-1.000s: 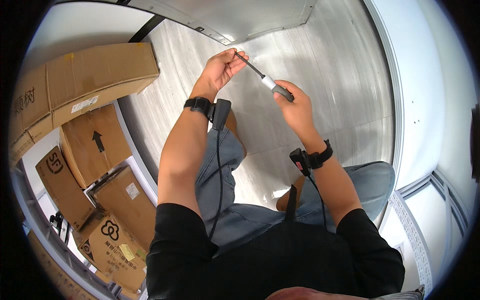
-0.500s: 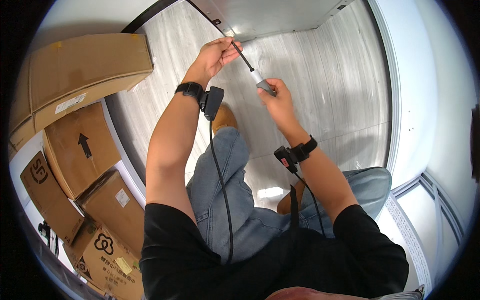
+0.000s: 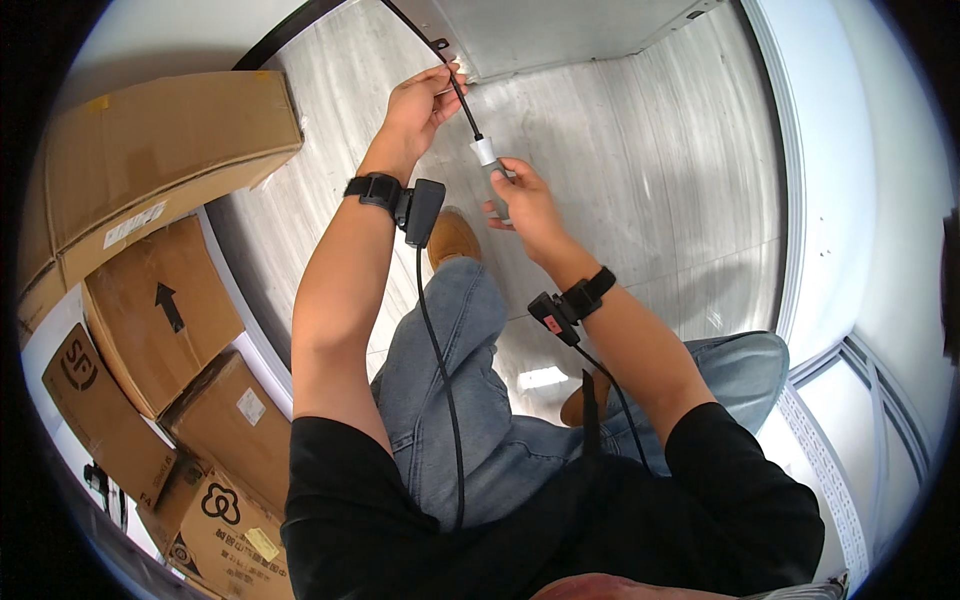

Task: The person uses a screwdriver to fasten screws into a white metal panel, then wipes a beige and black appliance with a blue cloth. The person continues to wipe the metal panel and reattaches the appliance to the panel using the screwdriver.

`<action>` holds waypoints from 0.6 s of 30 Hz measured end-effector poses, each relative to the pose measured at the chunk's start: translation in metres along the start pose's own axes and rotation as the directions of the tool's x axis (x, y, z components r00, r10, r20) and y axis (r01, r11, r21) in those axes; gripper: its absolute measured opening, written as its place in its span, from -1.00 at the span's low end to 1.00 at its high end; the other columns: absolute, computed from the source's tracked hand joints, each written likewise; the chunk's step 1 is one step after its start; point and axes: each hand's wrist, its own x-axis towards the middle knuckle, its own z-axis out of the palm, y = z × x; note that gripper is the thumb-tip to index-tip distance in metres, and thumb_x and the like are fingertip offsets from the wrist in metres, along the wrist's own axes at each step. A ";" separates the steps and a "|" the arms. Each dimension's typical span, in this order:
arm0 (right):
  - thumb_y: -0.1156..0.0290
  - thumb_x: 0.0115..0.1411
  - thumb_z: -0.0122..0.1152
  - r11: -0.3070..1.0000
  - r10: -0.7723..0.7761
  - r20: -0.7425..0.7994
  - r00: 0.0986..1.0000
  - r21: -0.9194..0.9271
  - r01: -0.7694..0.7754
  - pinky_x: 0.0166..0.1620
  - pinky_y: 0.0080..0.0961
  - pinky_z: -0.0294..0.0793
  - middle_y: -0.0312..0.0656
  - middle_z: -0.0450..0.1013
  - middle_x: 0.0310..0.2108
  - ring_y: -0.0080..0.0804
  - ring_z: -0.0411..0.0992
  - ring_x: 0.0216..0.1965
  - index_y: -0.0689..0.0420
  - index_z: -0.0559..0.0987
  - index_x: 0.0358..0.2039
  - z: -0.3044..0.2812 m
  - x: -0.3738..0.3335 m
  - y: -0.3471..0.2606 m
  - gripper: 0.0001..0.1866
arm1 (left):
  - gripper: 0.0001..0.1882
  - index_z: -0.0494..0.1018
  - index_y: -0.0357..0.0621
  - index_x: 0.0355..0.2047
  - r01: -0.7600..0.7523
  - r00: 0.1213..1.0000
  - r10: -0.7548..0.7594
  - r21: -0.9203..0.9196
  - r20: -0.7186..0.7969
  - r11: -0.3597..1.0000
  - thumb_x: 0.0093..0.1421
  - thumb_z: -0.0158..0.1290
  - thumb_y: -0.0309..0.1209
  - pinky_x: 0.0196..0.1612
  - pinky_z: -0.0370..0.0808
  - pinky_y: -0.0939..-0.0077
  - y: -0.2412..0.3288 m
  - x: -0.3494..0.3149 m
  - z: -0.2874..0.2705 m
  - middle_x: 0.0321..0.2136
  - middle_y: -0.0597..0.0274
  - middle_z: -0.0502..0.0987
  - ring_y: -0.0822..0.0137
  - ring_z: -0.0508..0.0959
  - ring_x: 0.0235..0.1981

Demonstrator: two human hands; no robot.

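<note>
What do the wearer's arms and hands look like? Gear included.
Left hand and right hand: no gloves. Short black sleeves leave the forearms bare. Each wrist has a black strap with a boxy black module and thin black cable. The right wrist's module bears a small red label.

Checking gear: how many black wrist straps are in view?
2: the left wrist strap behind the left hand, the right wrist strap behind the right hand; neither hidden.

Has rectangular brown cardboard boxes (image 3: 168,308) at left, slim grey-handled screwdriver (image 3: 483,150) at upper centre below flat grey metal panel (image 3: 560,35), white wall (image 3: 825,180) right.
</note>
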 end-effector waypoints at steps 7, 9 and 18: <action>0.20 0.34 0.05 0.999 0.019 0.020 1.000 0.040 -0.020 -0.27 -0.42 0.55 -0.28 0.44 -0.22 -0.46 0.49 -0.27 -0.01 0.38 0.10 0.003 -0.004 0.000 -0.64 | -0.73 0.45 -0.26 -0.01 0.002 1.000 -0.003 0.007 0.012 1.000 0.37 -0.11 -0.43 -0.10 0.52 0.56 0.003 0.002 0.005 -0.22 0.21 0.57 0.42 0.55 -0.23; 0.19 0.34 0.05 0.999 0.024 0.022 0.999 0.047 -0.025 -0.26 -0.42 0.55 -0.28 0.44 -0.22 -0.46 0.49 -0.27 0.01 0.37 0.11 0.004 -0.004 0.000 -0.63 | -0.74 0.46 -0.27 -0.03 -0.003 1.000 0.003 0.004 0.005 1.000 0.36 -0.09 -0.44 -0.10 0.52 0.55 0.002 0.003 0.007 -0.24 0.22 0.58 0.42 0.55 -0.24; 0.12 0.34 0.03 0.998 0.047 0.011 0.999 0.043 -0.048 -0.31 -0.45 0.47 -0.27 0.45 -0.26 -0.48 0.47 -0.31 0.02 0.36 0.09 0.005 -0.008 -0.010 -0.60 | -0.78 0.49 -0.31 -0.11 -0.044 0.992 0.039 -0.036 -0.124 0.998 0.32 -0.02 -0.45 -0.18 0.49 0.57 -0.004 0.009 0.018 -0.28 0.20 0.59 0.41 0.55 -0.32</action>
